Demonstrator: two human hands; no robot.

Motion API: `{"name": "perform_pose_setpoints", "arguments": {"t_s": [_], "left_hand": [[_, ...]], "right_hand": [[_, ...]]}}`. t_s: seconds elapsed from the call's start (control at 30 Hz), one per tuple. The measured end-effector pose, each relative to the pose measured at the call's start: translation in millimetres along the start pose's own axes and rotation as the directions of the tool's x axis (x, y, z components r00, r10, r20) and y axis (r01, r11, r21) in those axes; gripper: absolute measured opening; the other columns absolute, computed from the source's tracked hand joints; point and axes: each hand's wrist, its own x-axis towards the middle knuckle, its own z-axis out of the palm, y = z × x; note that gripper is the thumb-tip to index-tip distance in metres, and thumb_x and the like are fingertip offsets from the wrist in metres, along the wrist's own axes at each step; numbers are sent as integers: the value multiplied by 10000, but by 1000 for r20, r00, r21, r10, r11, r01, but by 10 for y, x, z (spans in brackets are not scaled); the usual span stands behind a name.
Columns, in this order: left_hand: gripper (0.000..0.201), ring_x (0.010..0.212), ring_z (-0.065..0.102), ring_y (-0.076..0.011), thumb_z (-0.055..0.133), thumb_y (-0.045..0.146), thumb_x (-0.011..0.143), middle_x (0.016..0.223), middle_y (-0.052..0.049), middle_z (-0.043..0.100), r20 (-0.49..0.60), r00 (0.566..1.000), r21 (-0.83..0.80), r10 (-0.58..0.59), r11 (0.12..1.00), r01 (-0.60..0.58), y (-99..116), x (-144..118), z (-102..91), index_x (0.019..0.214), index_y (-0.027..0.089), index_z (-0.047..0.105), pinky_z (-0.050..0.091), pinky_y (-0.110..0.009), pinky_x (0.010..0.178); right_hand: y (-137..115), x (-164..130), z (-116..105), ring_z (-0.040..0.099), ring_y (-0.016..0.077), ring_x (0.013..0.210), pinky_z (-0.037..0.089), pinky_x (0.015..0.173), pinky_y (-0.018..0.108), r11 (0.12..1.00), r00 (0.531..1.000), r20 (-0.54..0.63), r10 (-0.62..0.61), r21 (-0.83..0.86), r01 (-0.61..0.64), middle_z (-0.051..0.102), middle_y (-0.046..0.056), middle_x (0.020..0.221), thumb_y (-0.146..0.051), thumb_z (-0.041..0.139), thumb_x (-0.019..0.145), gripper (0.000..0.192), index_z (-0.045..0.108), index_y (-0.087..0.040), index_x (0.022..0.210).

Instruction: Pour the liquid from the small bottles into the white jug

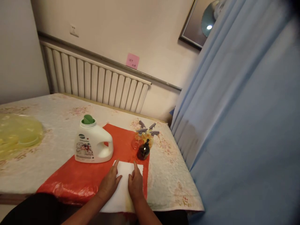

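A white cloth [123,187] with a faint yellowish stain lies flat on a red plastic sheet [70,179]. My left hand [109,184] rests on its left edge, index finger stretched forward and thumb apart. Along the right edge lies my right hand [136,184], index finger also pointing forward. The other fingers are partly hidden on both hands. Beyond the cloth stand a dark pump bottle [143,152], a clear bottle [136,143] with the red showing through, and other bottles with grey trigger heads [154,133]. A large white jug [93,145] with a green cap stands left of my hands.
A flowered cloth [173,175] covers the table. At the far left lies a translucent yellow plastic thing [20,134]. A radiator [93,78] runs along the wall behind. Blue curtain [234,125] hangs close on the right. A pink note [132,60] is on the wall.
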Motion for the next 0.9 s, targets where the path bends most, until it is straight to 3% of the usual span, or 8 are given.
{"name": "perform_pose_setpoints", "arguments": {"t_s": [0.13,0.33,0.5,0.9], "left_hand": [[751,764,705,-203,437,198,887,1026,-99,722,100,990,39,-100,995,97,83,-19,-68,1515,139,29,473,-280,672],[774,894,709,-247,396,175,891,1184,-164,695,171,972,92,-163,985,149,120,-30,-100,1519,128,-53,455,-318,734],[804,899,712,-260,380,159,882,1226,-191,678,207,961,115,-184,980,162,118,4,-91,1513,109,-117,456,-340,744],[773,923,707,-288,349,157,870,1208,-203,681,246,949,136,-198,976,168,139,8,-82,1528,110,-54,462,-376,759]], "right_hand": [[-30,-26,75,641,205,749,512,666,287,999,995,92,30,9,-31,651,11,785,-27,459,734,769,327,-159,1479],[6,-35,145,649,214,704,506,647,290,993,986,134,97,-79,-87,672,26,776,-12,449,711,840,240,-139,1515],[49,-44,197,650,209,692,506,643,292,990,988,137,75,-133,-57,682,32,798,-18,460,697,874,203,-126,1526],[71,-49,223,662,213,693,494,627,283,980,985,148,90,-192,-61,696,41,798,-36,470,709,869,188,-108,1528]]}}
